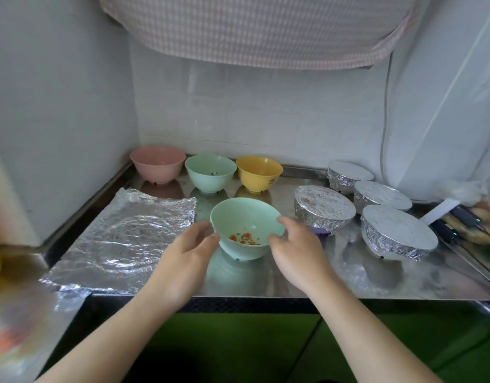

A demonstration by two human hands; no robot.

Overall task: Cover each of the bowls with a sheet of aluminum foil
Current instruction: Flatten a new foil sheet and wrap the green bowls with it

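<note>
Steel counter (293, 277): green bowl (246, 217) tilted toward camera

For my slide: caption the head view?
Both hands hold a green bowl beside foil.

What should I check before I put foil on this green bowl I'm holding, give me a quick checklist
1. Green bowl held securely: ok, left hand and right hand grip its sides.
2. Bowl level: not ok, it tilts toward the camera.
3. Food inside the bowl: ok, small orange bits at the bottom.
4. Foil sheet ready: ok, lying flat on the counter, left of the bowl.
5. Bowl set on the counter: cannot tell.
6. Bowls remaining: pink bowl, second green bowl and yellow bowl uncovered.
</note>
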